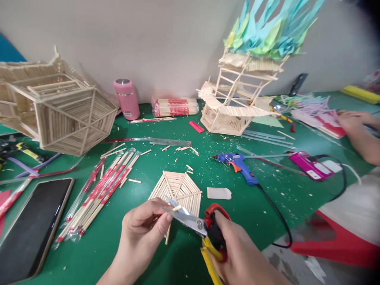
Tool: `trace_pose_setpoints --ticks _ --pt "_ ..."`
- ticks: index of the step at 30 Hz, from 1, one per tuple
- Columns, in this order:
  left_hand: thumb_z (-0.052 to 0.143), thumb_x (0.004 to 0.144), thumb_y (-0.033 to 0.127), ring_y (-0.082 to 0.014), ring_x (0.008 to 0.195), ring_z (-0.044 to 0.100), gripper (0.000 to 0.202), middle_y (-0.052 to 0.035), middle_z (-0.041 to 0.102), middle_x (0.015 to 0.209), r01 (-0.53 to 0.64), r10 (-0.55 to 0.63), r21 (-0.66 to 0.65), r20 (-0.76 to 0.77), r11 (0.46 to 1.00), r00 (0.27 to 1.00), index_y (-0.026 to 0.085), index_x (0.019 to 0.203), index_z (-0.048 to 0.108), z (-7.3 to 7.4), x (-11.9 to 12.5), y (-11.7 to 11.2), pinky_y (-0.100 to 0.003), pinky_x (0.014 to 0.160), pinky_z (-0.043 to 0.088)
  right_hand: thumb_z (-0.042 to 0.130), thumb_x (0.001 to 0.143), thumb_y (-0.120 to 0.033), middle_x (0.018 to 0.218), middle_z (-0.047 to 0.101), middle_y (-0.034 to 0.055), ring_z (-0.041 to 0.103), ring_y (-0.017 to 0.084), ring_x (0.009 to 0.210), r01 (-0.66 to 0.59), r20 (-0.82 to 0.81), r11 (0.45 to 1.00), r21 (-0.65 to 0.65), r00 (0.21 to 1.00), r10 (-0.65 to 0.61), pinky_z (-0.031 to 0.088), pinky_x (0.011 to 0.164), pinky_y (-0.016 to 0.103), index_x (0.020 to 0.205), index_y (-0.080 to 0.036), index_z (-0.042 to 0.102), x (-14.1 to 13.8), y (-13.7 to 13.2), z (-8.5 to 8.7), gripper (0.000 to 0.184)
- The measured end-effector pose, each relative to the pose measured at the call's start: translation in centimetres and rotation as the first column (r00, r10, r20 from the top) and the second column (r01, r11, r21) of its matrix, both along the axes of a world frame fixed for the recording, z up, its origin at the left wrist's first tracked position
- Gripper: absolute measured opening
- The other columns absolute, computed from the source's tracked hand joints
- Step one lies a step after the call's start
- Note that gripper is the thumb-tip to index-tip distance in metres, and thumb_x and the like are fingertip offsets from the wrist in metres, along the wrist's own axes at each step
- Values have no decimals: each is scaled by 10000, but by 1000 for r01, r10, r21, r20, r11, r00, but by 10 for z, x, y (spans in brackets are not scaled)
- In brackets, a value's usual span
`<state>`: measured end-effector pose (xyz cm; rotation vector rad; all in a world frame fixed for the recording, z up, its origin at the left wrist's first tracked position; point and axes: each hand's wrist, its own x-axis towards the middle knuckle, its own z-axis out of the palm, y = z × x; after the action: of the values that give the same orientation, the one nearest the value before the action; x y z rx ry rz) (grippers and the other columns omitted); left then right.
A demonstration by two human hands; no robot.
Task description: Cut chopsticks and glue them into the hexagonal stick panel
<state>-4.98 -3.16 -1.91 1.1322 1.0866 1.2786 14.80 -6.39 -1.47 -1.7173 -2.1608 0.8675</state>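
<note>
My left hand (139,233) pinches a short piece of wooden stick (177,208) between thumb and fingertips. The stick lies between the parted blades of the scissors (190,221), whose red, black and yellow handles are in my right hand (242,251). Both hands are just in front of a flat polygonal panel of wooden sticks (190,190), with ribs meeting at its centre; my left hand and the blades cover its near part. A small white strip (219,193) lies to the panel's right.
Packs of chopsticks (103,190) and a phone (35,225) lie left. A blue glue gun (237,162) with a cable lies right. Behind stand stick-built models (80,114) (231,114) and a pink bottle (127,99). Another person's hand (359,126) is at far right. Offcuts litter the green table (166,158).
</note>
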Motion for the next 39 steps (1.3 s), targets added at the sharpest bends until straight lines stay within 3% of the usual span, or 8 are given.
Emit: trace_pose_setpoints --ticks 6,16,22,27,30,33,36,39 --pt "691 691 260 -97 455 479 49 -29 626 576 145 -123 -156 139 977 983 230 670 724 1 -1 -1 -184 410 406 474 654 -207 686 603 60 599 219 593 -63 54 992 107 997 58 443 487 298 788 -233 358 6 -1 1 179" --pt "667 711 233 -110 511 494 85 -32 635 588 38 -39 -83 -14 996 999 201 635 688 -4 1 -1 -185 463 398 424 679 -188 610 608 40 613 216 537 -21 72 1000 2 997 20 413 435 284 786 -238 378 10 -5 -10 127" --pt "636 743 256 -125 521 515 106 -47 638 609 179 -179 -95 10 979 984 190 690 699 -4 2 -2 -198 455 396 490 645 -193 643 621 50 621 217 571 -7 76 999 50 997 3 442 467 283 771 -240 404 10 -4 3 160" --pt "562 787 192 -118 521 534 113 -33 646 627 211 -192 107 -167 972 967 183 748 668 -1 3 -2 -194 463 424 487 653 -162 633 617 37 633 210 604 30 107 999 28 994 -33 460 487 267 768 -227 443 10 -7 9 139" --pt "526 786 130 -92 479 498 127 -15 610 571 154 -30 289 -393 945 919 156 713 627 -1 6 -3 -170 439 392 480 675 -169 660 630 50 642 217 629 48 105 999 18 993 -49 476 505 270 790 -216 457 8 -10 4 126" --pt "523 769 100 -64 424 427 141 10 556 509 74 132 394 -470 916 873 144 653 592 -1 9 -5 -153 409 343 476 682 -196 711 648 73 646 233 667 57 80 998 31 995 -60 492 534 291 839 -205 461 6 -10 1 157" --pt "535 785 155 -74 456 456 132 -3 585 546 99 15 270 -390 958 921 147 681 617 0 8 -4 -155 423 362 472 676 -202 719 644 77 639 238 663 58 62 997 60 996 -61 489 540 305 860 -201 462 5 -8 2 184" --pt "581 780 265 -89 506 483 149 -21 612 610 208 -205 15 -112 978 972 156 700 645 2 3 -1 -169 445 383 478 657 -181 660 622 58 623 224 603 14 50 997 75 999 -18 461 498 289 812 -213 457 8 -6 3 160"
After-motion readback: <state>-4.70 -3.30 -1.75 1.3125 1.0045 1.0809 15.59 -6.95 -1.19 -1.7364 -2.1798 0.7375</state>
